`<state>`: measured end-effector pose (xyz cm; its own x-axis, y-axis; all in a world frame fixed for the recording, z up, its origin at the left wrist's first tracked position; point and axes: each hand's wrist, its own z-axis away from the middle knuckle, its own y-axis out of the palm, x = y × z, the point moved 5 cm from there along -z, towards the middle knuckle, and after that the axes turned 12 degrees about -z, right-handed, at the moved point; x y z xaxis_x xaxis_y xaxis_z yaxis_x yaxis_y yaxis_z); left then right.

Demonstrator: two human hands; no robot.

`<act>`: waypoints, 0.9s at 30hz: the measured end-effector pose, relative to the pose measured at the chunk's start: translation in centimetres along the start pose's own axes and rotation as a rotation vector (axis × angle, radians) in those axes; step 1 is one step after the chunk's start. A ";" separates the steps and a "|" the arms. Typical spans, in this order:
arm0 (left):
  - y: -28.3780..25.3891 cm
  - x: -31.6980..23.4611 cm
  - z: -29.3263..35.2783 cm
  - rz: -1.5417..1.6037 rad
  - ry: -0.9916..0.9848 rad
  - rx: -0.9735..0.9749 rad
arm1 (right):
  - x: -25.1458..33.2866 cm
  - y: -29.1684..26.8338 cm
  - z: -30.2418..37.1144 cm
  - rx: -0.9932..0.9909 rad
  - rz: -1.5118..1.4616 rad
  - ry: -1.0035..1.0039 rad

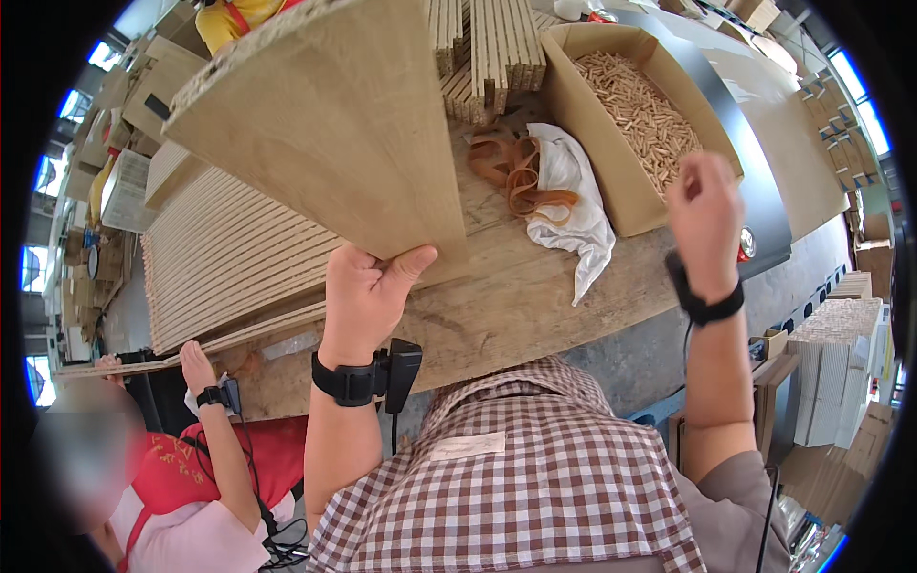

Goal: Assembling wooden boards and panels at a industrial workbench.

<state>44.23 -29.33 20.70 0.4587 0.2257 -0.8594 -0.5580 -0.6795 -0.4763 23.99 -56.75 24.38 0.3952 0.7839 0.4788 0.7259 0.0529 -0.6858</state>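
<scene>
Gripping the near edge of a wood-grained board (330, 138), the left hand (368, 286) has its fingers closed on it, thumb laid across the near face. The board is raised and tilted over the worktop (487, 320), its chipboard edge showing at the far left. The right hand (707, 215) is lifted in front of the near right corner of an open cardboard box (594, 167); its fingers are curled inward, and whether they pinch anything I cannot tell. Inside the box lies a heap of small wooden dowels (635, 115). Both wrists carry black straps, the left one with a dark device (404, 368) attached. Between the board and the box, a crumpled white cloth (578, 196) lies on the worktop beside a tangle of brown bands (521, 177). Further out, chipboard-edged panels (492, 53) are stacked beyond the cloth, and a long row of similar boards (234, 253) fills the left side. At that row's near end, a co-worker's hand (197, 368) is against a long strip of board. Past the right hand, a red-and-silver can (747, 244) shows.
</scene>
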 end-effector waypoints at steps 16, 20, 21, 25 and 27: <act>-0.1 -0.7 -0.2 0.027 -0.054 0.038 | 8.9 10.7 17.2 1.434 -0.807 0.006; 0.3 -0.9 0.0 0.137 0.001 0.064 | 8.3 11.7 16.2 1.387 -0.346 -0.195; 0.4 -0.9 0.1 0.122 0.065 0.059 | 8.3 10.9 14.6 1.281 -0.420 -0.086; 0.2 -1.3 0.1 0.104 0.127 0.069 | 8.3 7.9 9.7 0.926 -0.536 0.114; 0.1 -1.5 0.2 0.115 0.008 0.102 | 8.3 8.0 8.5 0.857 -0.553 0.085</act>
<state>43.41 -29.60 21.90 0.3931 0.1443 -0.9081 -0.6742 -0.6263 -0.3914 28.27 -44.58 18.23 0.1896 0.4707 0.8617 0.1854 0.8446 -0.5022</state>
